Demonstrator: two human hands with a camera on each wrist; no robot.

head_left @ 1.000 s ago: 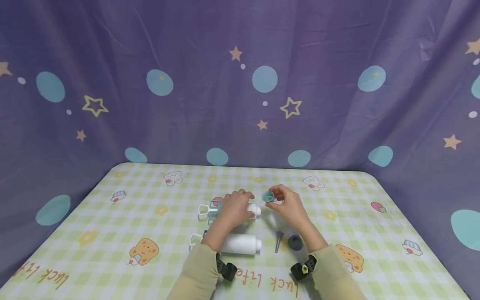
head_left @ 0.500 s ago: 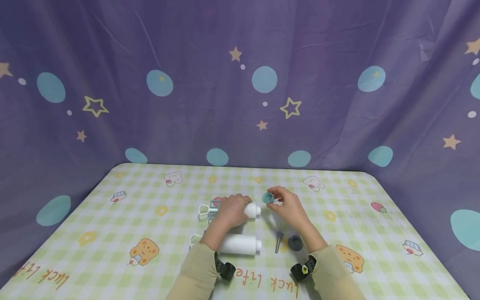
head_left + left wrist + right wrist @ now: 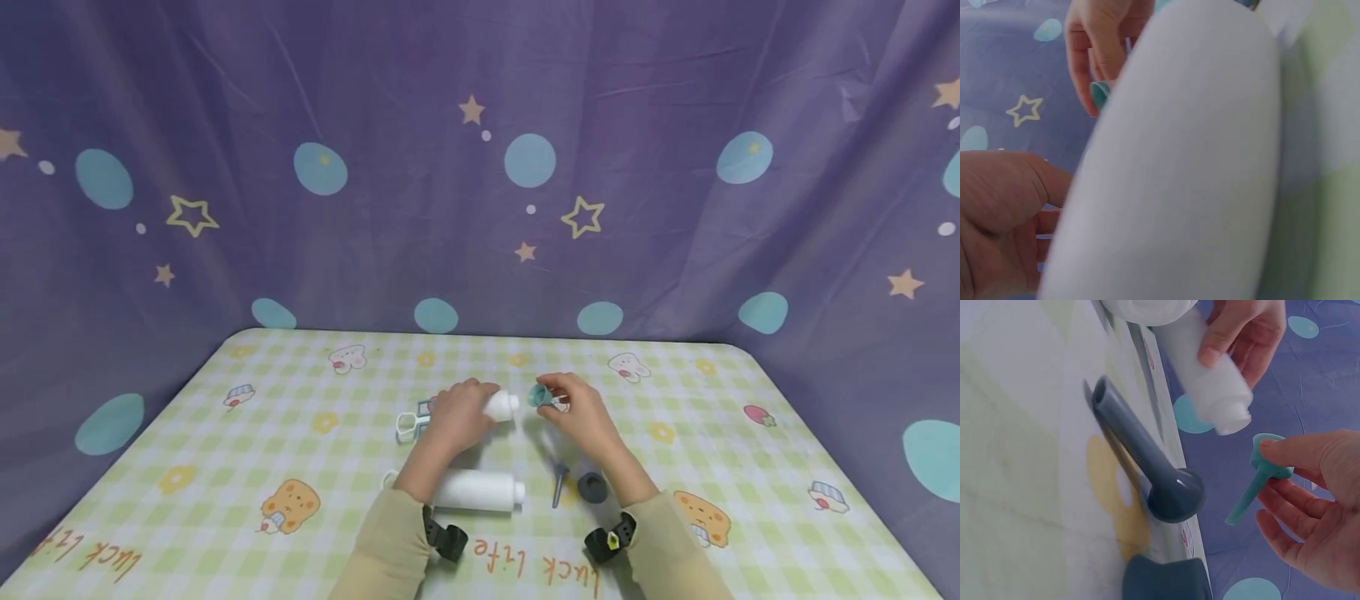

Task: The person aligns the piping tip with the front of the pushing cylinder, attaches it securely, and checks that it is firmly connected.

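My left hand (image 3: 461,417) grips a white bottle (image 3: 501,406) round its body, its neck pointing right. A white loop handle (image 3: 407,427) shows at the bottle's other end. Between thumb and fingers, my right hand (image 3: 581,408) pinches a small teal funnel (image 3: 540,395) just right of the bottle's mouth. The right wrist view shows the funnel's thin stem (image 3: 1244,500) slanting down, apart from the bottle neck (image 3: 1232,419). A second white bottle (image 3: 480,490) lies nearer to me, partly behind my left forearm, and fills much of the left wrist view.
A dark grey-blue funnel (image 3: 559,483) lies on the checked tablecloth (image 3: 750,467) between my forearms. Beside it sits a round dark grey cap (image 3: 592,487). A purple curtain (image 3: 375,167) with stars and dots hangs behind the table.
My left hand has shifted the far bottle slightly up and tilted its neck upward. The teal funnel has turned in my right fingers, its opening facing more to the left. Other things stay put.
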